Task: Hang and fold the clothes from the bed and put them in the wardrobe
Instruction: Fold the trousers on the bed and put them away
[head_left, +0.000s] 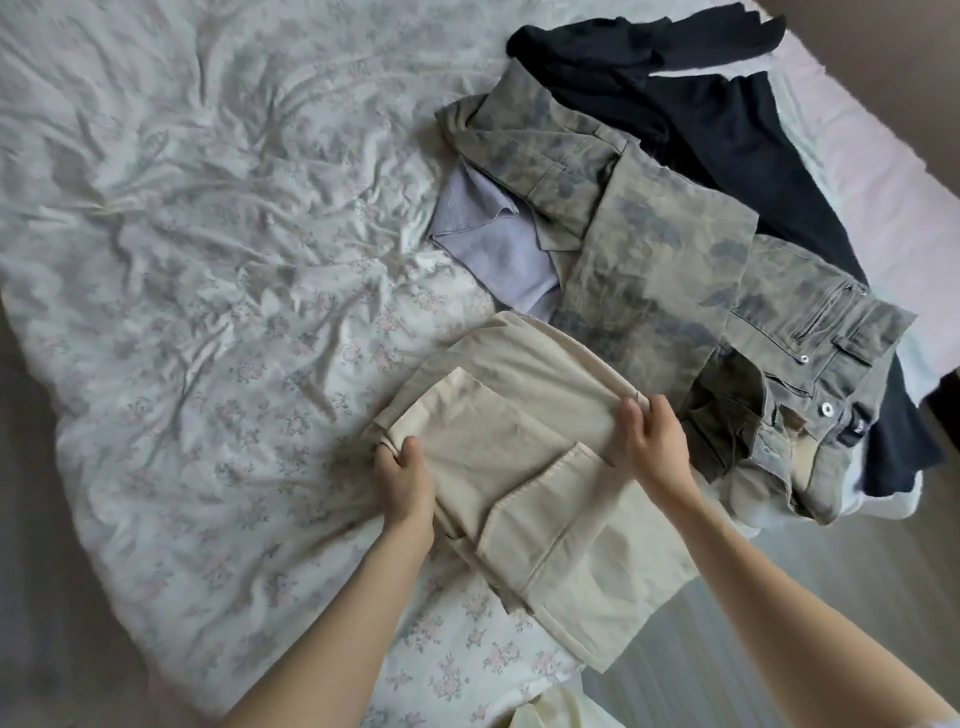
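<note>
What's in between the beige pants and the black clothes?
In the head view, the camouflage trousers lie between the beige trousers held by both hands and the black clothes.

Soft, even daylight, rather dim and cool, with faint shadows in the creases of the bed sheet (208, 260); no glare. Slight motion blur throughout, and wide-angle bending at the edges; corners perhaps darker

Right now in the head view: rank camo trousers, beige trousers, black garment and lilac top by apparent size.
1. camo trousers
2. beige trousers, folded, gripped by left hand and right hand; nearer the camera, so close to the first
3. black garment, partly covered, so unsure
4. lilac top, mostly hidden
</note>
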